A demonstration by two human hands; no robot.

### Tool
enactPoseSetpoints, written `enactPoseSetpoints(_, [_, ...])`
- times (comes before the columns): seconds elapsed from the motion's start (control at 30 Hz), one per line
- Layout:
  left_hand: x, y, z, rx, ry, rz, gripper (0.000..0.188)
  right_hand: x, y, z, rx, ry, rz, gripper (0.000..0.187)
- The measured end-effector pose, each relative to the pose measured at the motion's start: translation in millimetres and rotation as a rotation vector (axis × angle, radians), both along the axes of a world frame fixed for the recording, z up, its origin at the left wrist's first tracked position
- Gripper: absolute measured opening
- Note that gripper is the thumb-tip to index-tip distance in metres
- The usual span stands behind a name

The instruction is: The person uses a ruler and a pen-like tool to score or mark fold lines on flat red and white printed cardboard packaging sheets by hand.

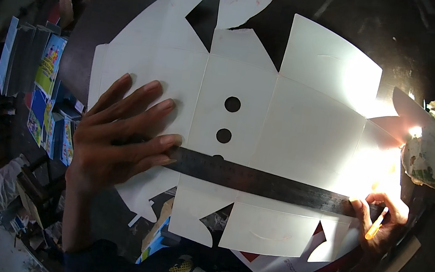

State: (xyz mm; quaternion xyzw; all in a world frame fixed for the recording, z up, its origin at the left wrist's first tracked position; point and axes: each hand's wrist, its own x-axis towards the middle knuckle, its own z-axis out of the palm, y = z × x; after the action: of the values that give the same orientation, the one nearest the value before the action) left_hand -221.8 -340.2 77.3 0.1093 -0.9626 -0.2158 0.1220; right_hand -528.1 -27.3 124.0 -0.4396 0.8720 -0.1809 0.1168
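A white, unfolded cardboard box [309, 127] lies flat on a dark table, with flaps along its far and near edges and round holes in one panel. Across it runs a long dark ruler [261, 182], slightly tilted, covering part of the lowest hole. My left hand [116, 138] lies spread on the left panel, fingers stretched out, its lower fingers at the ruler's left end. At the other end, my right hand [391, 215] is closed around a slim orange pen [377, 224], its fingertips touching the ruler. Glare washes out the cardboard there.
Stacks of colourful books [48, 65] stand to the left, with a crumpled plastic bag [5, 183] below them. At the right is a stained, pale object [433, 151] beside a bright light. Another white and red printed sheet [287, 270] lies under the cardboard's near edge.
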Motion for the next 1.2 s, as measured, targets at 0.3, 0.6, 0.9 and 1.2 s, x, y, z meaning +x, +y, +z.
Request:
enactPoseSetpoints(0.3, [95.1,17.4,-23.8,0.205,0.044,1.095,0.033,-8.4,5.6,18.8,-0.222,-0.020,0.065,0.025])
enactPoseSetpoints(0.6, [116.9,-76.5,-45.5,-0.719,-0.233,0.554,0.054,-37.9,109.3,-25.0,-0.262,-0.170,-0.254,0.034])
enactPoseSetpoints(0.9, [-85.5,-111.0,-58.7,0.258,0.507,0.699,0.074,-20.8,215.3,-24.0,-0.248,-0.168,-0.699,0.034])
enactPoseSetpoints(1.2, [-162.9,113.0,3.5,-0.213,0.042,0.075,0.049,-6.1,380.2,-71.0,-0.362,-0.195,-0.763,0.022])
